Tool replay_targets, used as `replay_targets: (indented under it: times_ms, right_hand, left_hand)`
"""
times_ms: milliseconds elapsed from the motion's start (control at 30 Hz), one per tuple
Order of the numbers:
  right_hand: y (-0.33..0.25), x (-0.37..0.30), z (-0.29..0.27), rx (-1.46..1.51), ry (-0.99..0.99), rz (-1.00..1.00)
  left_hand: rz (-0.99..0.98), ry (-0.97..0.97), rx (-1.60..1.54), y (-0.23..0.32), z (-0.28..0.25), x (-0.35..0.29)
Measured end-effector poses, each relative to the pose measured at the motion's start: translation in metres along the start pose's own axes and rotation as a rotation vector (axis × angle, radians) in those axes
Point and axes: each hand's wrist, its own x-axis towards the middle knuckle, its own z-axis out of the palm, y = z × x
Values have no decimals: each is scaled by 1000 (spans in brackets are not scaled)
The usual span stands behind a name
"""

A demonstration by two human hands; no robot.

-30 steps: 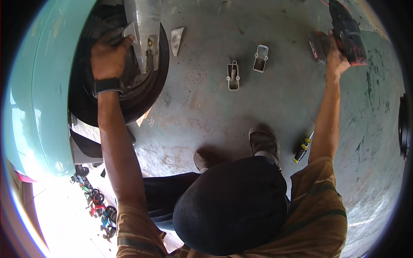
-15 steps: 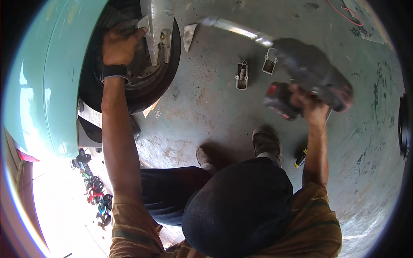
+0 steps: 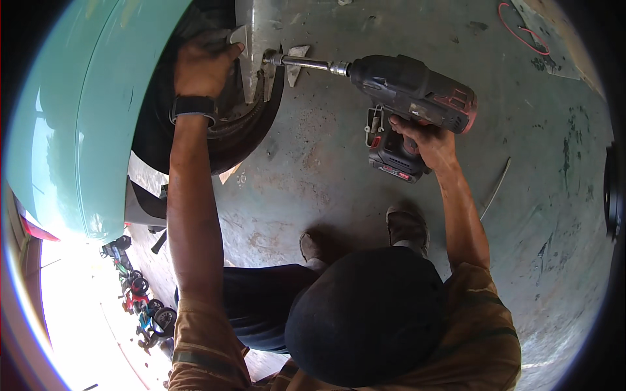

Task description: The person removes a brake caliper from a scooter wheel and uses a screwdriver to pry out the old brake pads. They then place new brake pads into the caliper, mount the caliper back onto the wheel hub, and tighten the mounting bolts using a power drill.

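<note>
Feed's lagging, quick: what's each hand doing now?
Left hand: closed on the metal bracket inside the wheel arch.
Right hand: gripping the impact wrench.

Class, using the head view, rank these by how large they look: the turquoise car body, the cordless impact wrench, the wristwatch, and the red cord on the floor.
1. Turquoise car body
2. Cordless impact wrench
3 and 4. Wristwatch and red cord: these look alike; the cord lies farther away near the bent rim, so unranked.

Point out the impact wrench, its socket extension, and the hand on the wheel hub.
impact wrench (image 3: 417,88), head view, dark motor housing.
socket extension (image 3: 303,63), head view, mid-shaft.
left hand (image 3: 203,65), head view, back of hand.
</note>
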Motion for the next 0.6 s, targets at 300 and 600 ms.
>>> replay_targets:
  times_ms: [300,600]
  right_hand:
    - [5,0,-5,133,22,51]
    - [-13,-1,6,371,-90,134]
  left_hand:
    - [19,-19,29,15,6,-6]
    - [139,84,146,7,1,-6]
